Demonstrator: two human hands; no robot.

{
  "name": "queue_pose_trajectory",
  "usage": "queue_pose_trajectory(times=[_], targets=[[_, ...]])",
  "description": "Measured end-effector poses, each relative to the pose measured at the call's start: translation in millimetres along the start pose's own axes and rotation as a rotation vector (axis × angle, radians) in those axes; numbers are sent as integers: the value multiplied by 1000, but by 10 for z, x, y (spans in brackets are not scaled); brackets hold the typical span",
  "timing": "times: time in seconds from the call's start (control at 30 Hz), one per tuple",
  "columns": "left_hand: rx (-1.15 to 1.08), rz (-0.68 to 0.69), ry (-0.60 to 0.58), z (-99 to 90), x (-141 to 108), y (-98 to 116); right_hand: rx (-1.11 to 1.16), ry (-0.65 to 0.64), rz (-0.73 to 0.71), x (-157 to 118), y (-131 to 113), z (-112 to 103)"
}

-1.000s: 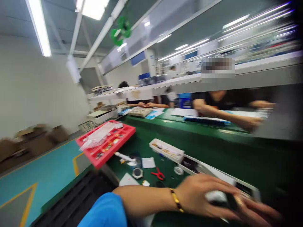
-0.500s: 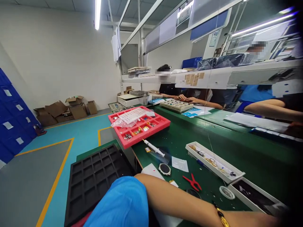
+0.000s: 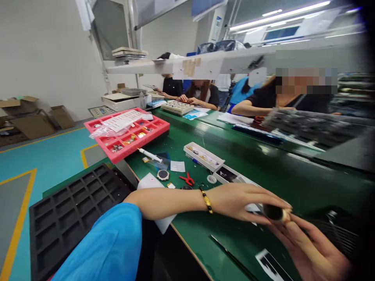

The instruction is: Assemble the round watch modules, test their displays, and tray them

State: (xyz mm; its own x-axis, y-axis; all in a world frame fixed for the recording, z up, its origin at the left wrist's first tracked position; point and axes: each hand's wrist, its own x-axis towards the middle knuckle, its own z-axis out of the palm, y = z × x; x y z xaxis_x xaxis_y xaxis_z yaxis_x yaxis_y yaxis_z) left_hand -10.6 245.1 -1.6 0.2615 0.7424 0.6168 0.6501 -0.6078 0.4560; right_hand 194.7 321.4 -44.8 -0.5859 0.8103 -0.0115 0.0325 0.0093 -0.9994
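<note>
My left hand (image 3: 243, 201), with a gold bracelet (image 3: 207, 201) on its wrist, reaches across the green bench mat (image 3: 234, 242). Its fingertips meet my right hand (image 3: 310, 246) at the lower right. Between them, both hands pinch a small dark round object (image 3: 274, 212), partly blurred and partly hidden by my fingers. Behind my left wrist lie red-handled snips (image 3: 186, 179), a round dark watch-like part (image 3: 163, 175) and a white tray of gold rings (image 3: 203, 156).
A red compartment tray (image 3: 125, 134) holding small parts stands beyond a white syringe (image 3: 150, 155). A black grid tray (image 3: 76, 210) lies at the left, beyond the bench edge. Co-workers sit along the far side of the bench, under a white shelf (image 3: 187, 66).
The view has swung, shifting the bench leftward. My left arm has moved across the bench, and my right hand has come into view, both now pinching the dark object.
</note>
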Motion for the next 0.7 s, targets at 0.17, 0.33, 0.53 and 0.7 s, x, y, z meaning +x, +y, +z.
queue_pose_trajectory(times=[0.17,0.33,0.53,0.7], targets=[[-50,-36,45,41,-72,-16,162,121,37,-40,-148,194],[-41,31,156,116,-121,-44,132,98,-64,-45,-165,245],[-39,72,202,86,-119,-31,134,57,-125,-56,-209,274],[-44,80,205,70,-107,-20,101,69,-157,-58,-234,272]])
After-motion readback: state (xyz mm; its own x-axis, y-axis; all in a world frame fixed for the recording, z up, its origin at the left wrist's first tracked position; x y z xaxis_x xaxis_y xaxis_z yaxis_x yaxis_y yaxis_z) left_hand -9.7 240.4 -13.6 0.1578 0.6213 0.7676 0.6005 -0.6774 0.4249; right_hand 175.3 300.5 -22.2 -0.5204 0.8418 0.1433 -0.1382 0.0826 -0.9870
